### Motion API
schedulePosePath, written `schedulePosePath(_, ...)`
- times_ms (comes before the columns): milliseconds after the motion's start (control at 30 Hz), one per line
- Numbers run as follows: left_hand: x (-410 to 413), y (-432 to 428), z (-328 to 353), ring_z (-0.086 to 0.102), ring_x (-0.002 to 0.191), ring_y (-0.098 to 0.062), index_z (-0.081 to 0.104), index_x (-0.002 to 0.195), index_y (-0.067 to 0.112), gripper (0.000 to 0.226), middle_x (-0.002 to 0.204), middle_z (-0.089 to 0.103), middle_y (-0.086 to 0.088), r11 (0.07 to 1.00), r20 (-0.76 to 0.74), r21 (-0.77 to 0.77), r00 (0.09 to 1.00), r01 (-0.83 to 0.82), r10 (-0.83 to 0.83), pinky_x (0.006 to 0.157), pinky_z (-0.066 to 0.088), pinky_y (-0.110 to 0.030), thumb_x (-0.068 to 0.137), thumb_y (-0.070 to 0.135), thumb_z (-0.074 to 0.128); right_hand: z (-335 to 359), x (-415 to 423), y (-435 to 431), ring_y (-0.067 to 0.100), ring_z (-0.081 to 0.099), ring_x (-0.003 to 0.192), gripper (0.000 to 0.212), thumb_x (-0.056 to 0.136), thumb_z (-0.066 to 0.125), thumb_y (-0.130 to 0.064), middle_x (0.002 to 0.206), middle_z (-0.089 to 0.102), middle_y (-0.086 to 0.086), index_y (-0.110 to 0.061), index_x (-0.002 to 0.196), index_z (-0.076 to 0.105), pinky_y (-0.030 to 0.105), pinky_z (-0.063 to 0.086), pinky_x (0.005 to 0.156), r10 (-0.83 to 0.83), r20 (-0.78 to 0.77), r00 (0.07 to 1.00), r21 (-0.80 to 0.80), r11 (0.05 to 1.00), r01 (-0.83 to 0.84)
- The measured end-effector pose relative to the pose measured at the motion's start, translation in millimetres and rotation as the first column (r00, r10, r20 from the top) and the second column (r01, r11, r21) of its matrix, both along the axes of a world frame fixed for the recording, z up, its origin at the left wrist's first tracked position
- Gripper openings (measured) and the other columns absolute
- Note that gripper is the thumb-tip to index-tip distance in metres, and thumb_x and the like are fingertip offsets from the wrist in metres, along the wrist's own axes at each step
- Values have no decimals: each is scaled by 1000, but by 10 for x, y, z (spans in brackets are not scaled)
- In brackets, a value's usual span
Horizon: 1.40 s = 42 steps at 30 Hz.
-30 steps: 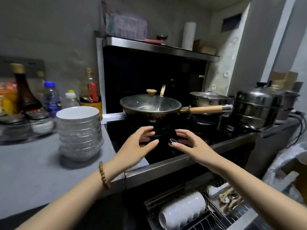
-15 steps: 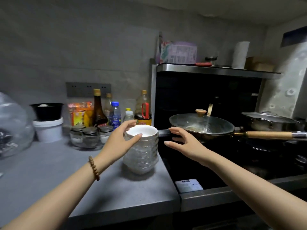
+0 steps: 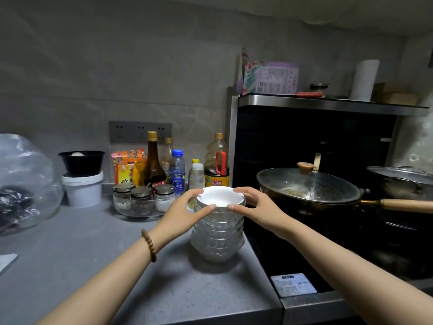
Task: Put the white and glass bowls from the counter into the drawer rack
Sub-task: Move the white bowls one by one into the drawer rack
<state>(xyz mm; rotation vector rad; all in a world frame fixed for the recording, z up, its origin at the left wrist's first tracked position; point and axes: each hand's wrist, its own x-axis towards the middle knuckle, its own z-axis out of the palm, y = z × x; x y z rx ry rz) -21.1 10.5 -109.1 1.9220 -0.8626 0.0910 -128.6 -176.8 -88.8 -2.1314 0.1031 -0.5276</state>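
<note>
A stack of several ribbed glass bowls [image 3: 216, 238] stands on the grey counter [image 3: 93, 259] near its right edge, with a white bowl [image 3: 219, 196] nested on top. My left hand [image 3: 185, 213] wraps the left side of the white bowl's rim, thumb in front and fingers behind. My right hand [image 3: 254, 208] grips the rim from the right in the same way. Both hands touch the top bowl. The drawer rack is out of view.
Behind the stack stand sauce and oil bottles [image 3: 152, 160] and a glass tray of lidded spice jars [image 3: 140, 198]. A lidded wok [image 3: 307, 186] with a wooden handle sits on the black stove to the right. A white tub [image 3: 82, 188] and a plastic bag [image 3: 21, 181] lie left.
The view has swung from the stove to the counter. Both hands have moved onto the bowl stack and closed on the white bowl's rim from either side.
</note>
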Motion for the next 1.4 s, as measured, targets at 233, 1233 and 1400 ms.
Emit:
schedulePosePath(233, 7, -94, -17, 43, 113, -7, 49, 128, 27, 65, 118, 48, 13, 998, 31, -54, 999, 8, -6, 91, 36, -22, 71, 51, 69, -77, 68, -52, 11, 46, 127, 55, 72, 76, -41, 132, 56, -4, -26, 122, 58, 23, 36, 98, -32, 49, 998, -15, 999, 32)
schedulePosePath(1233, -1664, -1187, 38, 67, 100, -15, 50, 128, 18, 77, 116, 65, -5, 805, -345, -483, 770, 344, -536, 74, 59, -29, 64, 59, 64, -23, -1874, -615, 5, 66, 70, 50, 70, 58, -59, 72, 73, 1, -12, 74, 74, 18, 52, 66, -196, 155, 968, 179, 970, 167)
schedulePosePath(1400, -2049, -1496, -283, 70, 88, -27, 61, 105, 21, 48, 100, 70, -8, 804, -467, -305, 655, 511, -594, 80, 58, -40, 77, 59, 56, -409, -2422, -917, 3, 51, 56, 45, 73, 58, -55, 55, 62, -8, -15, 56, 71, 15, 42, 58, -222, 55, 973, 171, 963, 210)
